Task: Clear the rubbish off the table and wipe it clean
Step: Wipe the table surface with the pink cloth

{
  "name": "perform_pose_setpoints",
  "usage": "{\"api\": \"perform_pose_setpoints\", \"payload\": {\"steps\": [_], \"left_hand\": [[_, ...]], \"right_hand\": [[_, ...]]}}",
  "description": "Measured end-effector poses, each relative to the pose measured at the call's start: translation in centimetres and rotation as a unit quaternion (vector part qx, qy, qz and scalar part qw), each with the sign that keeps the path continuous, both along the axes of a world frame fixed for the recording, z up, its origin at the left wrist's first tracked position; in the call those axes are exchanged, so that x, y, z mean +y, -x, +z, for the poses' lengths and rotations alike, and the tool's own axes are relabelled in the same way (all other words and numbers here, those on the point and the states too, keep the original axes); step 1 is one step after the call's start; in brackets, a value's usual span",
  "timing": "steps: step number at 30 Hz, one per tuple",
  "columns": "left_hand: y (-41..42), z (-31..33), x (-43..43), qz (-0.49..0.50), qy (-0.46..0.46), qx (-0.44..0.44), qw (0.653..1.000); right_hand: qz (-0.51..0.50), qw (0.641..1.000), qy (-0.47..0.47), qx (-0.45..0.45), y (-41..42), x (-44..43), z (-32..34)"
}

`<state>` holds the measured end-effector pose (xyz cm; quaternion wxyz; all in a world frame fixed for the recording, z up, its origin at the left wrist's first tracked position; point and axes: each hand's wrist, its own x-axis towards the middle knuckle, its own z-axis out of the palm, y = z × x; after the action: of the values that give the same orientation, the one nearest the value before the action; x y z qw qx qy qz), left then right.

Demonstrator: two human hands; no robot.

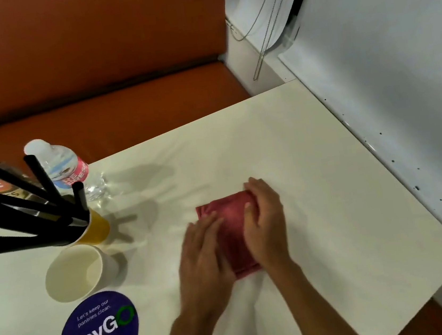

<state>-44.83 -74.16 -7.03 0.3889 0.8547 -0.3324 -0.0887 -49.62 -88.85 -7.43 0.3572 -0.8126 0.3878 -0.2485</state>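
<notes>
The table [295, 144] was smooth with a faint sheen, the red cloth [230, 216] soft and matt, the white cup [74, 271] matt paper, the bottle [58, 165] clear glossy plastic, the bench [88, 44] smooth orange upholstery.

A cream-white table [295, 144] with a faint sheen stands in a corner, its far edge beside an orange-brown padded bench [89, 58] whose tall backrest fills the upper left and whose seat [129, 109] runs just beyond the tabletop. Along the table's right edge runs a glossy white ledge [407, 172] dotted with small dark specks, and above it rises a plain pale wall panel [394, 48]; in the corner between bench and panel hangs a white blind [258, 1] with thin beaded cords [265, 36] looping down. A strip of reddish-brown floor [438, 317] shows below the table's near right corner.
</notes>
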Motion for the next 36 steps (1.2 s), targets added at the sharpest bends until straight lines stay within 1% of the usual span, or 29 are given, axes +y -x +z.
{"api": "perform_pose_setpoints", "payload": {"steps": [3, 6, 7, 9, 11, 13, 16, 19, 21, 23, 24, 26, 28, 30, 32, 34, 36], "left_hand": [[-2.0, 1.7, 0.6, 0.057, -0.009, 0.029, 0.998], [-4.3, 1.6, -0.4, 0.066, -0.027, 0.017, 0.997], [-5.0, 1.1, -0.9, 0.065, -0.037, 0.009, 0.997], [-5.8, 0.1, -2.4, 0.048, -0.048, -0.016, 0.998], [-6.4, -0.9, -3.8, 0.017, -0.061, -0.050, 0.997], [-7.0, -1.7, -4.5, -0.007, -0.071, -0.081, 0.994], [-7.7, -1.9, -4.4, -0.006, -0.072, -0.086, 0.994], [-7.7, -1.8, -3.8, -0.014, -0.054, -0.074, 0.996], [-7.8, -1.6, -3.7, -0.003, -0.044, -0.049, 0.998], [-7.8, -1.3, -3.7, 0.012, -0.029, -0.028, 0.999], [-7.8, -1.1, -3.7, 0.017, -0.021, -0.021, 0.999], [-8.0, -0.7, -3.4, 0.032, -0.013, -0.005, 0.999], [-8.4, -0.6, -2.8, 0.050, -0.016, -0.005, 0.999], [-8.2, -0.4, -2.2, 0.060, -0.017, -0.014, 0.998], [-7.7, -0.2, -1.9, 0.057, -0.012, -0.011, 0.998], [-7.0, 0.1, -2.0, 0.049, -0.009, -0.002, 0.999], [-6.7, 0.2, -2.1, 0.039, -0.010, 0.005, 0.999]], "right_hand": [[0.048, 0.988, 0.085, 0.117, -0.6, 4.0, -0.7], [0.096, 0.950, 0.137, 0.264, -0.2, 5.8, -1.3], [0.108, 0.941, 0.141, 0.286, 0.2, 6.0, -1.4], [0.114, 0.938, 0.141, 0.295, 1.8, 5.8, -1.2], [0.091, 0.943, 0.137, 0.290, 4.1, 4.7, -1.0], [0.026, 0.943, 0.154, 0.295, 6.8, 2.2, -1.2], [-0.095, 0.929, 0.165, 0.317, 9.4, -4.4, -1.9], [-0.160, 0.917, 0.127, 0.342, 7.4, -11.1, -2.3], [-0.169, 0.916, 0.111, 0.345, 3.9, -14.0, -2.4], [-0.148, 0.921, 0.115, 0.341, -0.1, -14.9, -2.4], [-0.124, 0.925, 0.133, 0.335, -2.0, -14.4, -2.4], [-0.044, 0.929, 0.187, 0.317, -4.9, -11.9, -2.3], [0.065, 0.926, 0.220, 0.298, -5.7, -7.8, -1.8], [0.156, 0.918, 0.219, 0.292, -3.6, -3.3, -1.2], [0.203, 0.913, 0.202, 0.289, 0.6, 0.4, -0.2], [0.205, 0.914, 0.196, 0.292, 5.8, 1.7, 0.1], [0.150, 0.922, 0.197, 0.296, 10.2, 0.0, -0.1]]}}
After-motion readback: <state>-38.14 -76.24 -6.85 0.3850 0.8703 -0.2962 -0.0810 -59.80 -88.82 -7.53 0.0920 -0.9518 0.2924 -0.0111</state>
